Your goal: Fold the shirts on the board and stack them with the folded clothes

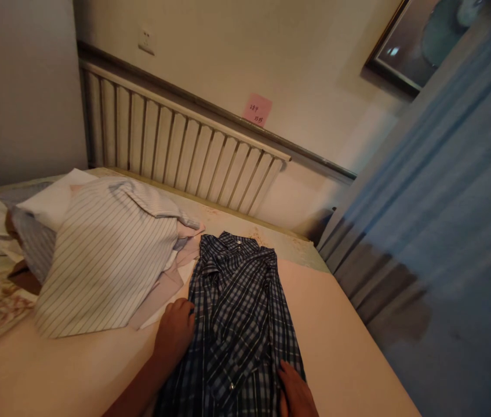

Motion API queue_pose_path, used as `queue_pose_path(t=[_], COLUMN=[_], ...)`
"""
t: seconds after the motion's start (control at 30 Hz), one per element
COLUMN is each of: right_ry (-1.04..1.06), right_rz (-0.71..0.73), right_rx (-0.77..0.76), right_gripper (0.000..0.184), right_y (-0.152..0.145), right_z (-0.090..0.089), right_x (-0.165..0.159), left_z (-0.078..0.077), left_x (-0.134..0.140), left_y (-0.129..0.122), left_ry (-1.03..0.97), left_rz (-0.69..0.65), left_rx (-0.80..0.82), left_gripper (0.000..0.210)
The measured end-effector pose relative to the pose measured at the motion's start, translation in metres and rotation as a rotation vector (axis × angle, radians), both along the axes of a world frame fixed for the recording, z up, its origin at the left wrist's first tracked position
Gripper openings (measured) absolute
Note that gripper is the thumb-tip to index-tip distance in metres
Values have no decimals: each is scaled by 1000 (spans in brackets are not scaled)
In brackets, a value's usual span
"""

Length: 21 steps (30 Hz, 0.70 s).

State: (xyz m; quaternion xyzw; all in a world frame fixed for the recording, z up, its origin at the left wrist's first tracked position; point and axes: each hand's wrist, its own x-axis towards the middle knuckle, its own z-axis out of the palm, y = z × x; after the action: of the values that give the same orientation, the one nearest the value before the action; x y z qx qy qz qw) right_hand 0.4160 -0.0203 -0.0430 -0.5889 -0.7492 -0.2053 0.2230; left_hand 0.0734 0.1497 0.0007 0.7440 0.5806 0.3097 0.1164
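Note:
A dark blue plaid shirt (239, 313) lies lengthwise on the bed, its collar toward the wall. Its sides and sleeves are folded inward, and a buttoned cuff rests near the lower middle. At the shirt's left edge, my left hand (175, 329) is closed with curled fingers on the fabric. My right hand (296, 392) is at the lower right edge, fingers and thumb closed on the cloth there. The lower end of the shirt runs out of the picture.
A heap of clothes lies on the left, topped by a white striped shirt (110, 260). The bed (341, 313) meets a radiator (179, 150) at the back. Blue curtains (436, 231) hang along the right. A pink note (257, 110) is above the radiator.

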Motion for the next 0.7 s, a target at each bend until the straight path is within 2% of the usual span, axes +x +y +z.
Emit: queue_pose_path(t=[0.1, 0.4, 0.7], right_ry=[-22, 21, 23], right_rz=[44, 23, 79], right_rx=[-19, 52, 126], right_gripper=[43, 45, 48], right_y=[0, 0, 6], right_z=[4, -1, -11], right_x=[2, -3, 4], left_z=[-2, -5, -1], left_x=[-2, -5, -1], left_y=[-3, -13, -40], left_ry=[-1, 31, 149], left_rz=[-12, 1, 78], left_rx=[18, 46, 73], left_gripper=[19, 25, 31])
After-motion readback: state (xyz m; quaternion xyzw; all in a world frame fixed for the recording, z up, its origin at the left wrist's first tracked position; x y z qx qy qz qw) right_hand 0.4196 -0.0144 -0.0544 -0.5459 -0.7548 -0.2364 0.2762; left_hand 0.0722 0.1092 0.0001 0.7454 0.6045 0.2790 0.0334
